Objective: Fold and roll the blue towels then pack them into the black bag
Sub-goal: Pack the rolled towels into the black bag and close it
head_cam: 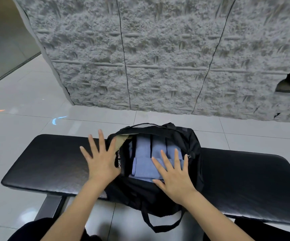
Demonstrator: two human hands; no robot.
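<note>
1. A black padded bench point(45, 162) stands on a glossy white tiled floor point(27, 94).
2. An open black bag point(140, 193) sits on the bench's middle, its near side drooping over the front edge.

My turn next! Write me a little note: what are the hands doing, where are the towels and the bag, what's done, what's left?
The left hand is open, fingers spread, at the left side of the black bag.
The right hand is open, lying flat on the blue towels.
The bag sits open on the bench, with the rolled towels inside it.
Done: every towel in view is packed.
Left: probably just pressing them down; no loose towel shows outside.
</note>
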